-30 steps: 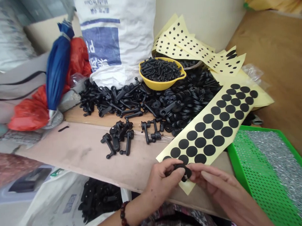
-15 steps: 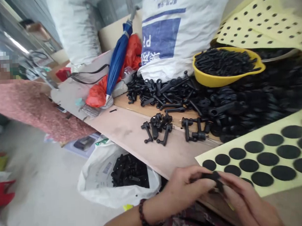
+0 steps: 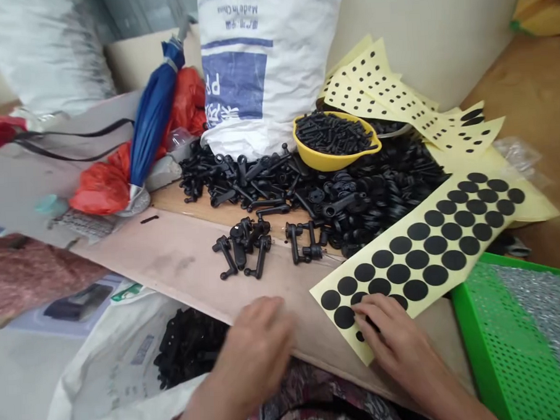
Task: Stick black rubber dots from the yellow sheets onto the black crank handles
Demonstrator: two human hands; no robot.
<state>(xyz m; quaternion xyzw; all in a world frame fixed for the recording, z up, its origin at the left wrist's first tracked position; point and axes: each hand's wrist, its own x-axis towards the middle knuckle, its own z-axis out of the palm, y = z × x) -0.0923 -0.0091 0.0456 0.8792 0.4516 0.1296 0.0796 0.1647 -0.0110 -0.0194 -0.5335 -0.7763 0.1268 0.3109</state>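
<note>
A yellow sheet [image 3: 318, 293] with rows of black round stickers [image 3: 415, 290] lies slantwise on the right side of the table. My right hand [image 3: 394, 341] is on its near end, fingers bent together in a pinch at a sticker by the lower edge. My left hand [image 3: 255, 344] hovers over the table's front edge, smeared by motion, so what its fingers do cannot be made out. Beyond it lie several assembled black crank handles [image 3: 258, 257]. A pile of loose black handles [image 3: 245, 174] and round black parts [image 3: 377, 199] spreads behind them.
A yellow bowl [image 3: 336, 163] of black pins stands on the pile, before a white woven sack [image 3: 283, 67]. At right is a green basket [image 3: 485, 343] of small metal pieces. A white bag [image 3: 101, 366] with black parts hangs below the front edge. A blue umbrella [image 3: 155, 110] leans at left.
My hands were together around a black part; now they are apart. The left has moved left, the right onto the sticker sheet. The view has turned right, bringing the green basket in.
</note>
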